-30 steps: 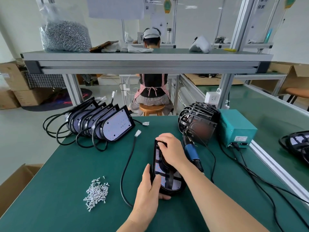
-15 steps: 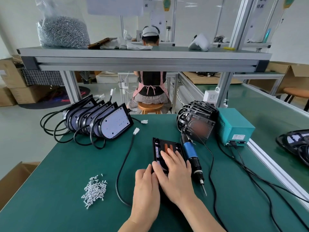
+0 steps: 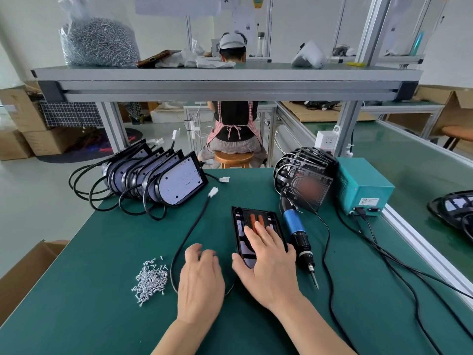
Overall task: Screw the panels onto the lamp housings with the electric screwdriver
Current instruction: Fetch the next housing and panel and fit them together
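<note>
R hand point(image 3: 266, 262) flat on panel point(image 3: 252, 221), fingers spread; L hand point(image 3: 201, 280) released. Labels unreadable.

Head view — down over green bench point(image 3: 102, 252)

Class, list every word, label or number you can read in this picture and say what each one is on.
None can be read for certain.
Label on the teal power box: too small.
Papers hanging above the shelf: print blurred.
White wall socket: marks unclear.
Blurred patch on the black panel stack: nothing legible.
</note>
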